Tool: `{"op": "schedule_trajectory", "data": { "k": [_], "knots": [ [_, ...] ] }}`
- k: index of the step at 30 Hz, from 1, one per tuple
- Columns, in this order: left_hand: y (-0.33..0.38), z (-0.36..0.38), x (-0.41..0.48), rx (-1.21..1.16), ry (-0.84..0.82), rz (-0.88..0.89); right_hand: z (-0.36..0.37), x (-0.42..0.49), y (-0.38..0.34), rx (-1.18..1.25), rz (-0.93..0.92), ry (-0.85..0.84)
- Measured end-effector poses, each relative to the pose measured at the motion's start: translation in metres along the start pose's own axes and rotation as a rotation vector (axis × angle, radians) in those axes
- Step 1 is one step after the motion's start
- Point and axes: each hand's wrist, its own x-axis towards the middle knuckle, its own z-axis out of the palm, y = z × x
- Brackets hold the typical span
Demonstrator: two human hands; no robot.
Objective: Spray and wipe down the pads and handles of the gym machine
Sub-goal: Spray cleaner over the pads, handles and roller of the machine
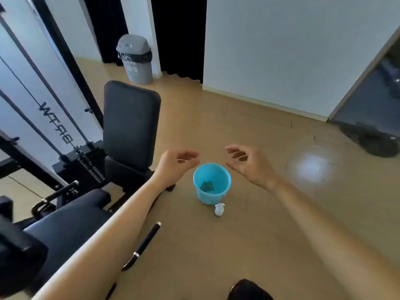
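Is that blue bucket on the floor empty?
Not empty. The blue bucket stands upright, and a dark crumpled cloth lies at its bottom. Whether it holds water cannot be told.

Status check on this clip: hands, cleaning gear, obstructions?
Left hand and right hand open, empty, above blue bucket. Cloth inside, white spray bottle beside it. Pads untouched. Nothing blocking.

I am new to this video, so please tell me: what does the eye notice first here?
A blue bucket stands mid-floor with a dark cloth inside. The left hand and right hand hover open on either side of it. The black back pad rises to the left.
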Motion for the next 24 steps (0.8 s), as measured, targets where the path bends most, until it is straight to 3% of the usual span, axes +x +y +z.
{"op": "schedule_trajectory", "data": {
  "k": [12,19,24],
  "knots": [
    [-0.158,0.123,0.000,0.042,-0.129,-0.362,0.102,-0.017,0.180,0.090,0.425,-0.267],
    [-0.215,0.211,0.062,0.020,-0.126,-0.669,0.134,0.038,0.310,0.106,0.629,-0.452],
    [-0.264,0.271,0.120,-0.060,-0.118,-0.841,0.184,0.093,0.413,0.033,0.644,-0.616]
  ]
}}
